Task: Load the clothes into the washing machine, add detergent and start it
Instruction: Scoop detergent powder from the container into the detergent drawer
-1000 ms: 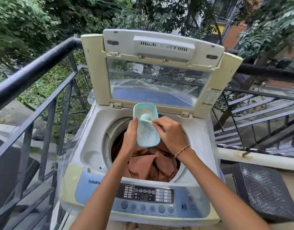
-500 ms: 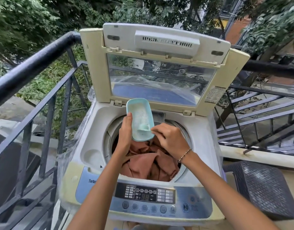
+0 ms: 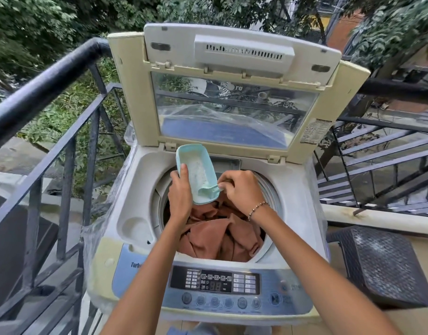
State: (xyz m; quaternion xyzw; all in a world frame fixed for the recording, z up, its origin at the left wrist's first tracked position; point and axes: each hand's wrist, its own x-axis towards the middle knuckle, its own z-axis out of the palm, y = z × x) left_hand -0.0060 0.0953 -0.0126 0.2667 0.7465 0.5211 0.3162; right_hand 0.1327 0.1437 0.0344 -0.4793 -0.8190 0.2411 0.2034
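Clearly detergent is the step in hand: above the washing machine (image 3: 302, 189), with brown clothes (image 3: 222, 238) loaded, the left hand (image 3: 181, 192) grasps the powder tub (image 3: 196, 172) while the right hand (image 3: 242, 192) pinches a scoop (image 3: 211, 189). Next, judge a scoopful and tip it over the laundry.

Two bare forearms without sleeves, a thin beaded bracelet (image 3: 257, 209) around the right wrist.

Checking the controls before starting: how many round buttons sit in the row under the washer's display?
6 round buttons, in one row along the control panel's front edge below the display; the larger start/pause button sits apart, right.
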